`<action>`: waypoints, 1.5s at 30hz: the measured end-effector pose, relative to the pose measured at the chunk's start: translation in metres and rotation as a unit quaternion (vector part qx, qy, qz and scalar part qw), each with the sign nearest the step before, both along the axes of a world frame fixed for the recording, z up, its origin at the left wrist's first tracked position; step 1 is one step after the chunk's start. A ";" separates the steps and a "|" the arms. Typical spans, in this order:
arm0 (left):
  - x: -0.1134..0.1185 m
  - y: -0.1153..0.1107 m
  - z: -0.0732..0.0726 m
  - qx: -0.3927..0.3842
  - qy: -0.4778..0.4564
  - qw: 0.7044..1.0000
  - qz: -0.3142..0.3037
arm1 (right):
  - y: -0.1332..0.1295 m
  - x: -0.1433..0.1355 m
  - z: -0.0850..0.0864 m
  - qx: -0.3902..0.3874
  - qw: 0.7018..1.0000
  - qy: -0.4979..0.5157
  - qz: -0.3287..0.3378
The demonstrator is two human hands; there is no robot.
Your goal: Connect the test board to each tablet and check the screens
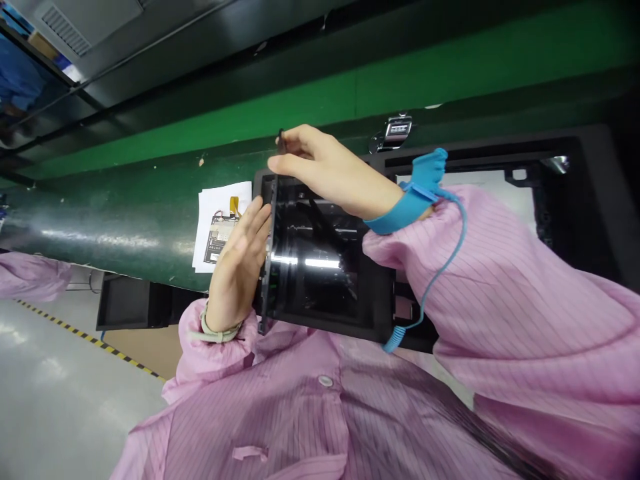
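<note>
My left hand (240, 257) has its fingers stretched out against the left side of a thin black frame (271, 260), which stands on edge over a glossy black panel (320, 267). The panel lies in a black tray (367, 320) and reflects a bright lamp. My right hand (310, 160), with a blue wrist strap (410, 207), pinches the far end of the black frame between thumb and fingers. Left of the tray, white sheets (203, 233) lie under a small circuit board with a battery (219, 237), partly hidden by my left hand.
A metal tally counter (398, 131) sits behind the tray. To the right is a second black tray (580, 173) with a white item in it. Black bins (125, 303) stand below the green bench (125, 207). A pink sleeve (33, 275) shows at far left.
</note>
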State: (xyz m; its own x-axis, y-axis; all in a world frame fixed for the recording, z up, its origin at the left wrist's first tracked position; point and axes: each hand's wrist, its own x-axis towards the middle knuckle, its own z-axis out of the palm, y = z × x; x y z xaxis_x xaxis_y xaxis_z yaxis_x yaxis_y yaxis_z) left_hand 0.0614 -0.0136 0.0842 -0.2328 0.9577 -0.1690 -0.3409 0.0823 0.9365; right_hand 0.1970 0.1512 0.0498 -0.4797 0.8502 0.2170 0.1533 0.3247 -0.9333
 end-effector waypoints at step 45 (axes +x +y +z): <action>-0.111 0.054 -0.088 0.180 0.651 0.720 -0.159 | -0.029 0.061 -0.043 -0.135 0.950 -0.223 -0.174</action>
